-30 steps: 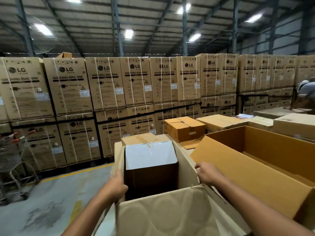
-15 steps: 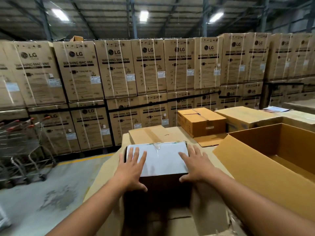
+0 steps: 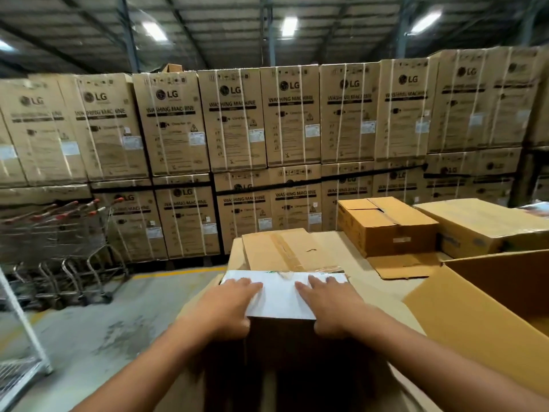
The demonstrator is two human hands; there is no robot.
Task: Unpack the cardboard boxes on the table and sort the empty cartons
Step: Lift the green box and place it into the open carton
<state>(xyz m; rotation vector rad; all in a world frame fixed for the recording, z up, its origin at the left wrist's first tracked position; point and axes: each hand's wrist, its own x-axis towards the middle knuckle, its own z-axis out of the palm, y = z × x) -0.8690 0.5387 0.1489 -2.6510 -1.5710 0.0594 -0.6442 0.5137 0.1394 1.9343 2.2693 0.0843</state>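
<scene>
White card tops the inner box [image 3: 280, 295], which has dark brown sides and stands sunk in an open outer carton [image 3: 190, 319] right under the fingers. Only its top clears the carton's walls. Both hands lie on that top, probably because the snug carton leaves no room to reach the sides, so pressing or tipping the box looks like the way to work it loose.

The left hand [image 3: 225, 307] covers the near left corner and the right hand [image 3: 332, 307] the near right. The fingers are straight and slightly spread, flat on the card, with each thumb dropped over the near edge onto the dark front face. Both forearms reach straight forward, roughly parallel.

Just beyond the fingertips the carton's taped far flap [image 3: 282, 251] is folded back. Farther out and to the right of the right fingers, a small closed carton [image 3: 386, 230] sits on the desk [image 3: 356, 269], and a large open carton [image 3: 475, 322] stands close beside the right wrist. Well past the fingers stands a wall of washing machine cartons [image 3: 234, 123], with shopping trolleys [image 3: 59, 233] to the left.
</scene>
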